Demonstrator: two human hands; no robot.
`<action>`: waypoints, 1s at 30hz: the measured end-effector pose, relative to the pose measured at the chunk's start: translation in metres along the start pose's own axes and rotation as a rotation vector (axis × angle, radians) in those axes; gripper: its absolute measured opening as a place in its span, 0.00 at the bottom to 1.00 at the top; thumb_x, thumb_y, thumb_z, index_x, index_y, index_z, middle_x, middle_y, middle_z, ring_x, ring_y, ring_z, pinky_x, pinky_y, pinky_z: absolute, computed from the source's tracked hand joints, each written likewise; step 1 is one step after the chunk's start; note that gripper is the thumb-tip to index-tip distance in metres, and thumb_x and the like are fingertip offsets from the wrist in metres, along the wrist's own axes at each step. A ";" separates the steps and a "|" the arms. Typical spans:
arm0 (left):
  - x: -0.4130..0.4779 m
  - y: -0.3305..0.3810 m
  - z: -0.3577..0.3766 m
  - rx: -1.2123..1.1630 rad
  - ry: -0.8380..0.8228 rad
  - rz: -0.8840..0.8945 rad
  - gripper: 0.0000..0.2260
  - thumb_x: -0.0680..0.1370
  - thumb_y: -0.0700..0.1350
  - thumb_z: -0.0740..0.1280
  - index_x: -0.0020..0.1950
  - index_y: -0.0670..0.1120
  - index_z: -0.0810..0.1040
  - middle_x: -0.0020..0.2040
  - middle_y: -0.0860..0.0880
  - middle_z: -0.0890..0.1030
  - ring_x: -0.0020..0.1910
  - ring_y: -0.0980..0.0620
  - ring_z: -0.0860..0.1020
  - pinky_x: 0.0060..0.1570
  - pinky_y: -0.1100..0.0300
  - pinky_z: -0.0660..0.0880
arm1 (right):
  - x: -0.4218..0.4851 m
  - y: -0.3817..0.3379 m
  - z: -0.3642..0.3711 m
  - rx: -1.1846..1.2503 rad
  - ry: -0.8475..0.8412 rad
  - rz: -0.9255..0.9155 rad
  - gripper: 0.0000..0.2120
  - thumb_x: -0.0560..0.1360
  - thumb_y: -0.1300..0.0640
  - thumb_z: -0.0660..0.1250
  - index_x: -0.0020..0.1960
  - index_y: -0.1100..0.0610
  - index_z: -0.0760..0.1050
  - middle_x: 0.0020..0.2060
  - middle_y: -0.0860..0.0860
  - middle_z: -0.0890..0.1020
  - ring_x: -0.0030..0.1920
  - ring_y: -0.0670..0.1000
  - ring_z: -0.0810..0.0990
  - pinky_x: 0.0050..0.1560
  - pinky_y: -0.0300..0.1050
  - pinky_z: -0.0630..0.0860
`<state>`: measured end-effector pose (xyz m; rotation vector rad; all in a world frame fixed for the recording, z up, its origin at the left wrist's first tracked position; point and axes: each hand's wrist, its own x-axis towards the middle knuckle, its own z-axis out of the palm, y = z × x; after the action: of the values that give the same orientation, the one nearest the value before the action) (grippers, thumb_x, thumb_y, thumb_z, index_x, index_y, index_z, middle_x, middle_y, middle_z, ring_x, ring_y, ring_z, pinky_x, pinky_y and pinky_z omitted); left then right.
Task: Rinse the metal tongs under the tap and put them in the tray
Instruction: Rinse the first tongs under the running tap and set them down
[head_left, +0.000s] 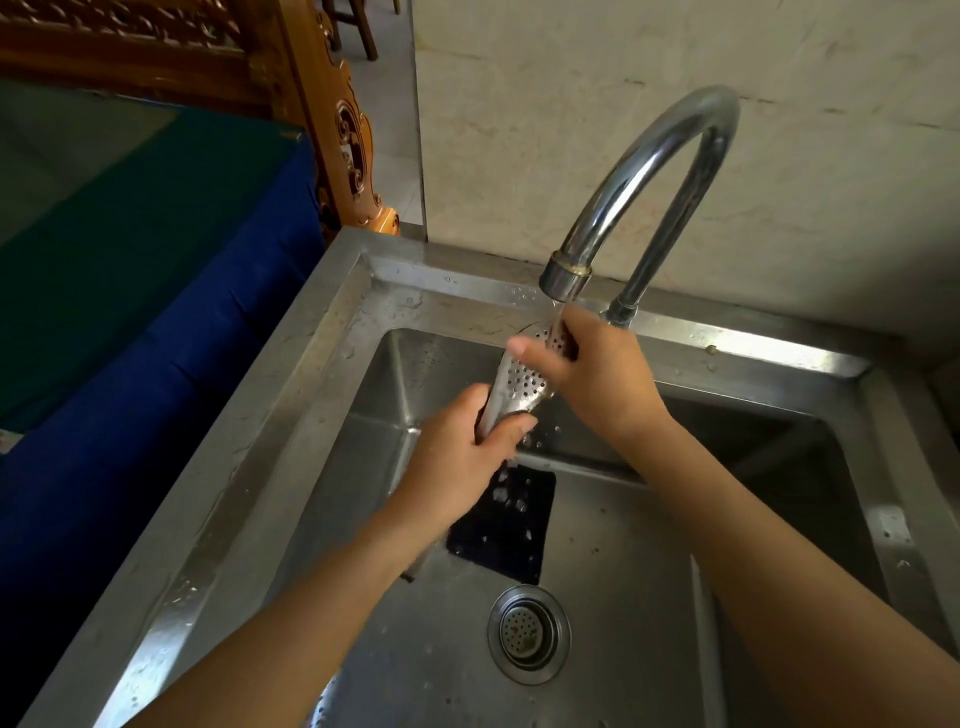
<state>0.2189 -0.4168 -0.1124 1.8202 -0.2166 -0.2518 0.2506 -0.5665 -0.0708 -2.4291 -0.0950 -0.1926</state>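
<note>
The metal tongs (519, 382) have perforated, spoon-shaped ends and are held tilted over the steel sink (311, 364), tips up under the curved tap (649, 176). A thin stream of water runs from the spout onto the tips. My left hand (462, 462) grips the tongs around their lower arms. My right hand (592, 374) wraps around the perforated ends, thumb across the front face. The tongs' handle end pokes out below my left wrist. No tray is in view.
A black rectangular pad (504, 525) lies on the sink floor, above the round drain strainer (527, 631). A blue and green cloth covers a surface (130, 270) left of the sink. Carved wooden furniture (343, 130) stands behind it. A plaster wall backs the tap.
</note>
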 end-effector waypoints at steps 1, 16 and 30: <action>0.000 0.002 0.000 -0.035 -0.014 -0.006 0.10 0.76 0.49 0.66 0.36 0.60 0.73 0.29 0.54 0.76 0.24 0.61 0.70 0.25 0.70 0.65 | 0.002 0.000 -0.001 0.029 0.041 -0.012 0.23 0.73 0.41 0.62 0.37 0.62 0.69 0.26 0.53 0.71 0.26 0.52 0.69 0.29 0.47 0.69; 0.031 0.040 0.029 -0.522 -0.006 -0.172 0.10 0.81 0.50 0.57 0.46 0.49 0.74 0.32 0.49 0.77 0.23 0.55 0.69 0.25 0.61 0.67 | -0.073 0.029 0.006 0.515 -0.092 0.291 0.22 0.74 0.38 0.46 0.49 0.46 0.76 0.45 0.46 0.82 0.47 0.39 0.79 0.50 0.36 0.74; 0.043 0.039 0.041 -0.629 0.005 -0.179 0.12 0.80 0.51 0.58 0.52 0.44 0.76 0.31 0.48 0.79 0.21 0.55 0.68 0.22 0.64 0.65 | -0.129 0.015 0.067 0.950 -0.066 0.410 0.12 0.80 0.55 0.56 0.38 0.57 0.64 0.24 0.44 0.67 0.23 0.43 0.62 0.22 0.34 0.62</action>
<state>0.2478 -0.4771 -0.0875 1.2138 0.0337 -0.3916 0.1325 -0.5367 -0.1515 -1.4614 0.2352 0.1083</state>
